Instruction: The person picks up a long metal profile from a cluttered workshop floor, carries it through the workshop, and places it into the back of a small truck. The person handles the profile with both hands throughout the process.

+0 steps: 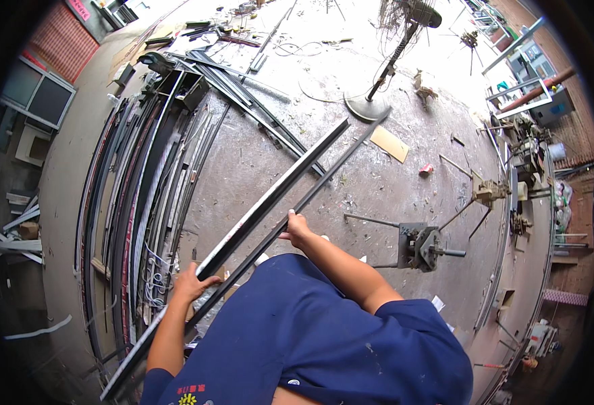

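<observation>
My left hand [191,284] grips a long dark metal profile [277,195] with a pale upper face, which runs diagonally across the view. My right hand [298,229] holds a thinner dark metal bar [340,163] about midway along. Bar and profile lie almost parallel, with a narrow gap between them. The thumb of my left hand points towards the thin bar; whether it touches it, I cannot tell. Both lengths slant from the lower left, beside my body, towards the fan's round base [368,105].
Many long profiles [140,202] lie stacked at the left. More bars [256,109] cross the floor ahead. A standing fan [393,61], a cardboard piece [389,144], a red can [426,170] and a tripod-legged machine [419,246] stand or lie to the right.
</observation>
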Motion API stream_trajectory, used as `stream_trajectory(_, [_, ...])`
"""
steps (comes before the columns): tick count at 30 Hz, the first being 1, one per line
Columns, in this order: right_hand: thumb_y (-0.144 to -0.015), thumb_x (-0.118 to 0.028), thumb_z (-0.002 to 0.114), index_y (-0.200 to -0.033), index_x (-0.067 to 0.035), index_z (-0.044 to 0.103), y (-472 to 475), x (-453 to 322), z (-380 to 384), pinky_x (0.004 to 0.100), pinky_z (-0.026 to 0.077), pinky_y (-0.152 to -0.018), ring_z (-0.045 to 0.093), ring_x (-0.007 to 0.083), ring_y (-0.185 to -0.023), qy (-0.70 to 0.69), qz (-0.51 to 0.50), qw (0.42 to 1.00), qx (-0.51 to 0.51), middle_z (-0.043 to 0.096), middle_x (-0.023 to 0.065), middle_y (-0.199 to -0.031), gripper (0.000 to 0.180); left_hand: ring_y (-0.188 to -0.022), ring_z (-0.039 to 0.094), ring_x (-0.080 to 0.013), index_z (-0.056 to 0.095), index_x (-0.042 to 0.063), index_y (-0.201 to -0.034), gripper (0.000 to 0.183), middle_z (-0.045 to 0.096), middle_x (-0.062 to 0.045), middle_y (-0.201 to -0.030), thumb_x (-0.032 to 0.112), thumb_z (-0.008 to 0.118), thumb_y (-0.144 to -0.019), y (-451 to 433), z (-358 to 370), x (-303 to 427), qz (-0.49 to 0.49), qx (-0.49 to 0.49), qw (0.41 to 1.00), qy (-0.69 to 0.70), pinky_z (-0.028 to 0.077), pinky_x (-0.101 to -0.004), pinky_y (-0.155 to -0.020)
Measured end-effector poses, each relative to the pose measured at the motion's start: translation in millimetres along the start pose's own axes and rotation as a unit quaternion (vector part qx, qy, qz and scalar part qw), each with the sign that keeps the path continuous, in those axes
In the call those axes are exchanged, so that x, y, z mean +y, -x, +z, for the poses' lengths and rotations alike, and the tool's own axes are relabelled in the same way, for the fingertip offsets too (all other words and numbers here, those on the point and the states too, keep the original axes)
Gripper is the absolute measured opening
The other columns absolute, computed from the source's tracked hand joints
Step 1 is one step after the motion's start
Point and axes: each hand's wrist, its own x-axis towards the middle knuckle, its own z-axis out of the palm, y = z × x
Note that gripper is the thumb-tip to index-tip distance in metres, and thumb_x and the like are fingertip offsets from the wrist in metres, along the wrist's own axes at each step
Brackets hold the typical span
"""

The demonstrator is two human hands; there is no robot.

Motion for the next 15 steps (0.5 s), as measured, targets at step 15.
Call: stream_trajectory(15, [-0.108,-0.034,0.033,-0.115,0.000,0.036,29,30,149,0.0500,0.059,-0.046,0.072,0.0401,-0.067,0.152,0.053,0.986,-0.050,0.064,0.0229,-0.086,0.035,-0.103,0.067,-0.0372,0.059,-0.002,-0.108,0.079,0.068,-0.029,-0.106,0.072,0.064,-0.082,-30,78,-100,0.073,-0.116,0.951,0.276,0.051,-0.0436,-0.088])
